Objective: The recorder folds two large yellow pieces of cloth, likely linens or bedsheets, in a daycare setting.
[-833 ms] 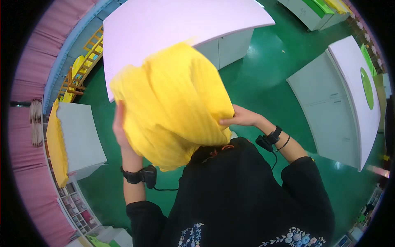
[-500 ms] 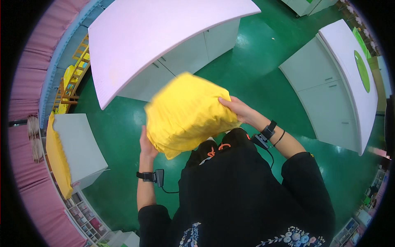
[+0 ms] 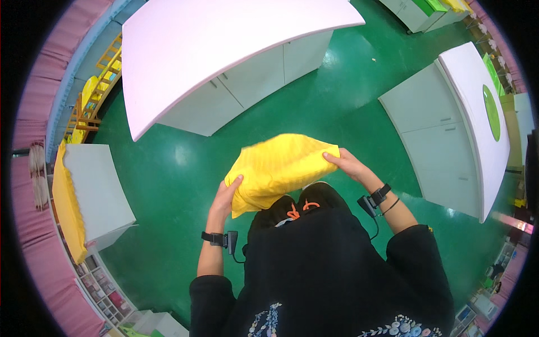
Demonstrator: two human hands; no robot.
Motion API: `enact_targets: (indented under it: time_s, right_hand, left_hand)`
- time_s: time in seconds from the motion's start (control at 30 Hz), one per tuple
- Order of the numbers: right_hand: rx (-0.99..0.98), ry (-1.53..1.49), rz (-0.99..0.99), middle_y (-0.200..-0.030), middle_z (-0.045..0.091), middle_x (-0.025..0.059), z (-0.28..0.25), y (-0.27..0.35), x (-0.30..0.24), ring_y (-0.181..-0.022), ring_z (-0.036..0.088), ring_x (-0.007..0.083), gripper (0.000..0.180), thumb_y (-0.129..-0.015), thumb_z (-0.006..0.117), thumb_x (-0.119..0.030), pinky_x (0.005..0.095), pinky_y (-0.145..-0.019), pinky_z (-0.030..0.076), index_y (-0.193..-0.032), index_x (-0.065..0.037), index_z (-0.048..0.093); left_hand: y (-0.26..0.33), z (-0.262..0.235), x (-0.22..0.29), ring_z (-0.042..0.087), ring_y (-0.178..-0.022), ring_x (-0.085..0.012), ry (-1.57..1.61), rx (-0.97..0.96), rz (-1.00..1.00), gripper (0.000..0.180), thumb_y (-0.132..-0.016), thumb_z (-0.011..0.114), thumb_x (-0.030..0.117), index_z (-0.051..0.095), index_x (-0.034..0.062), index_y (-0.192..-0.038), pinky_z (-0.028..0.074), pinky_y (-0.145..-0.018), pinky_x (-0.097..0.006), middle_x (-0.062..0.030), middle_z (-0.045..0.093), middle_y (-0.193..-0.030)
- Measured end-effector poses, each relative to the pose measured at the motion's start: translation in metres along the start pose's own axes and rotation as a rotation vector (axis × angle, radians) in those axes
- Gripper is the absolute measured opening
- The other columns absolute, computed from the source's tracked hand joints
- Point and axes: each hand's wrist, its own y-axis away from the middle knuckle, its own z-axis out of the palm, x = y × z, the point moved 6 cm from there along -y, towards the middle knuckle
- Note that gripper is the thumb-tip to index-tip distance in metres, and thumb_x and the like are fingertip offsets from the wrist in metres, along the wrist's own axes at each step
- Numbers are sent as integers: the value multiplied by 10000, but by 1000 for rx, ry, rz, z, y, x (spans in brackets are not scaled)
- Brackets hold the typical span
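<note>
Yellow cloth (image 3: 281, 168), visible side plain, above green floor (image 3: 163, 224); both hands (image 3: 225, 196) pinching opposite edges.

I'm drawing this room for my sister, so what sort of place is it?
Maybe a classroom or playroom, though I can't be sure. It has white cabinets with pale pink tops, pink curtains, and shelves of small things.

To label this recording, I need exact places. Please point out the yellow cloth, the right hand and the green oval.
Yellow cloth (image 3: 282, 171), head view: middle of its visible surface.
Right hand (image 3: 351, 164), head view: middle of the hand.
Green oval (image 3: 491, 112), head view: centre of its face.
</note>
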Motion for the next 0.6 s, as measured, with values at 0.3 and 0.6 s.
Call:
enact_targets:
  time_s: [0.3,0.6]
  right_hand:
    - [-71,-190,187,-1311,631,100,21,9,53,-1226,569,192,441,-919,701,-147,323,-1073,416,-1307,31,588]
    - [-350,255,349,-1313,624,61,42,44,107,-1195,549,149,451,-988,632,-294,325,-1069,408,-1343,-23,576]
  left_hand:
    - [24,-39,-96,622,-1155,-216,212,-68,-125,502,-934,691,137,493,-14,-1370,512,-987,-370,-110,616,-1310]
    - [52,-52,-151,568,-1221,-196,64,20,-170,536,-940,681,144,464,-2,-1408,454,-1050,-365,-80,582,-1354]
